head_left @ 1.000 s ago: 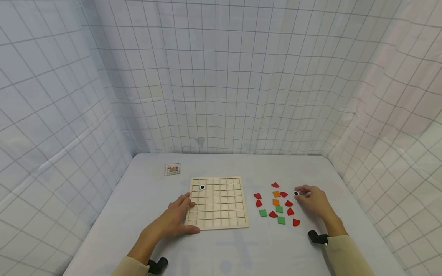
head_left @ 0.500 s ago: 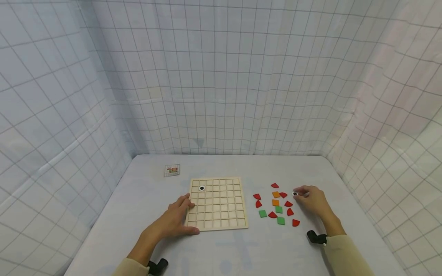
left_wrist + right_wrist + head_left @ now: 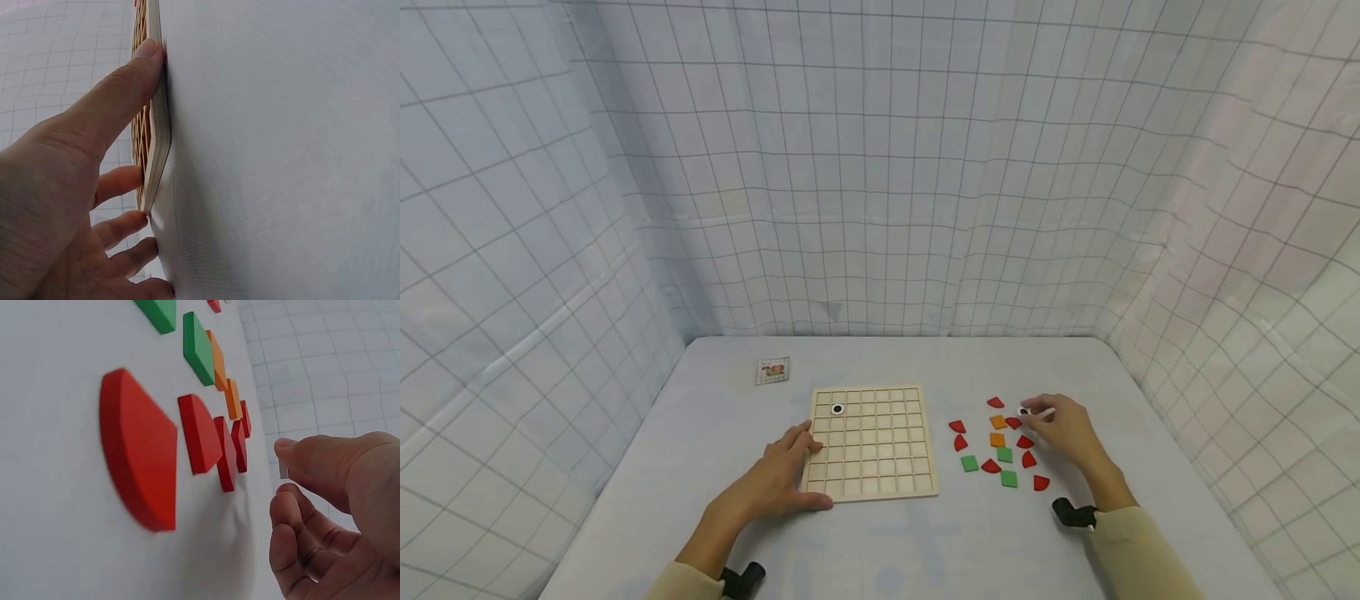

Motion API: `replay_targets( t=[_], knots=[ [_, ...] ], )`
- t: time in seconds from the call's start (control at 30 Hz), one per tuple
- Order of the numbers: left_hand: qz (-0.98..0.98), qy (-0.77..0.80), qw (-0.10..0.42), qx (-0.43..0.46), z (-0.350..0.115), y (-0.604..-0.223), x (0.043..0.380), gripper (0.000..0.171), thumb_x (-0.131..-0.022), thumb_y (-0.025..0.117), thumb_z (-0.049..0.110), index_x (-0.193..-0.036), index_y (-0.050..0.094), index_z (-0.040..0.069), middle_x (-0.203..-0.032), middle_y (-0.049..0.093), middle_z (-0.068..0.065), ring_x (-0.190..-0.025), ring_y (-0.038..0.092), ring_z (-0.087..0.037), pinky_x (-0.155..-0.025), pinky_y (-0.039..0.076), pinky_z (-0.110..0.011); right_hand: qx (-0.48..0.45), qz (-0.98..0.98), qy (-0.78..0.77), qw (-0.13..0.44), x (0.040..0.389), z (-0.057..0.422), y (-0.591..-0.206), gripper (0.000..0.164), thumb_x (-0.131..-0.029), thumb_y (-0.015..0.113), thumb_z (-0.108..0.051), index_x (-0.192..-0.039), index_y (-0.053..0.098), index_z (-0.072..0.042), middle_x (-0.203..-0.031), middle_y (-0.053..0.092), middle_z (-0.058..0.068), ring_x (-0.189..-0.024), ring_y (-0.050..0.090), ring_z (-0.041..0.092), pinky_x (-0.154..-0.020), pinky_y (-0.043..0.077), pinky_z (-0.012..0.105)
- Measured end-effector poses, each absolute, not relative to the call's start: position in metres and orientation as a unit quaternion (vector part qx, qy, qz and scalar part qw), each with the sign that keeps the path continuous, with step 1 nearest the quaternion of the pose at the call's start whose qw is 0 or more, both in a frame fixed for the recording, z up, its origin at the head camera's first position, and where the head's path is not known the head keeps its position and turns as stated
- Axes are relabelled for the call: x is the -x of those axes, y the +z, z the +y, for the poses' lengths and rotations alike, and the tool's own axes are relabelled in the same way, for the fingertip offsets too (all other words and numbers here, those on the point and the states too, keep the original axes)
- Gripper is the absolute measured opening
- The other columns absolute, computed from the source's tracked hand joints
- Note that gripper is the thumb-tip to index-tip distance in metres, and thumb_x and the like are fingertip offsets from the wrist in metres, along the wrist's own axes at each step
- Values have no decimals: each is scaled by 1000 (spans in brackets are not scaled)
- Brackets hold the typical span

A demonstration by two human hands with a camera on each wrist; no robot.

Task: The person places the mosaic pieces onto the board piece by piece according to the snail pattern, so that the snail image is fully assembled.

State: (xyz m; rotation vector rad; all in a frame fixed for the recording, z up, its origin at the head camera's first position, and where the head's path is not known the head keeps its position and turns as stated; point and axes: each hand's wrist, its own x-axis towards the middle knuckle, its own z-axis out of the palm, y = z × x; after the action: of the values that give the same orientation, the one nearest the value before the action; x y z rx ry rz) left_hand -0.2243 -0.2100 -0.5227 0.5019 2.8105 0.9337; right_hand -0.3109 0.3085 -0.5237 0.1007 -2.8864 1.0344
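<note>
A pale wooden board (image 3: 874, 450) with a grid of square cells lies flat on the table. My left hand (image 3: 775, 477) rests at its near left corner, thumb along the front edge and fingertips on the left side. One white tile with a black dot (image 3: 837, 409) sits in an upper left cell. On the right, my right hand (image 3: 1066, 429) pinches a second white tile with a black dot (image 3: 1024, 412) between thumb and fingers. In the right wrist view that tile (image 3: 284, 470) is held above the table, seen edge-on and mostly covered by the fingers.
Several red quarter-circle pieces (image 3: 1028, 459), orange squares (image 3: 997, 440) and green squares (image 3: 1009, 479) are scattered right of the board. A small picture card (image 3: 772, 371) lies at the back left. Grid-patterned white curtains (image 3: 880, 208) stand around the table.
My right hand, with the tile pinched in it, has moved left and slightly away from me, towards the red pieces. The left hand has stayed at the board's corner.
</note>
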Motion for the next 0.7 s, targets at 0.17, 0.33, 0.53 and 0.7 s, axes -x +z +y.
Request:
replay_targets(
  t=[0.17,0.33,0.53,0.7],
  knots=[
    [935,304,69,-166,-210,-526,226,80,-84,106,49,-138,64,7,-187,34,-32,-169,39,-64,-134,28,-88,-54,-935,350,24,314,294,-520,32,-108,86,-24,-134,83,-5,-129,79,20,-107,75,29,-76,62,27],
    [938,298,70,-162,-209,-528,228,81,-83,106,51,-138,65,8,-187,34,-32,-170,38,-64,-134,28,-88,-71,-928,365,12,317,278,-517,28,-108,85,-23,-131,84,-8,-128,79,16,-103,74,25,-73,64,27],
    [938,297,71,-165,-209,-527,229,81,-83,107,50,-138,64,7,-186,34,-33,-168,40,-64,-134,31,-86,-83,-926,367,16,323,254,-515,27,-108,86,-24,-132,84,-10,-129,80,14,-101,71,24,-71,63,27],
    [937,299,70,-168,-209,-524,228,81,-83,107,48,-138,64,7,-186,35,-33,-169,39,-64,-134,30,-87,-108,-928,356,25,327,232,-512,28,-106,88,-23,-131,85,-10,-127,81,13,-101,70,23,-76,62,27]
  ],
)
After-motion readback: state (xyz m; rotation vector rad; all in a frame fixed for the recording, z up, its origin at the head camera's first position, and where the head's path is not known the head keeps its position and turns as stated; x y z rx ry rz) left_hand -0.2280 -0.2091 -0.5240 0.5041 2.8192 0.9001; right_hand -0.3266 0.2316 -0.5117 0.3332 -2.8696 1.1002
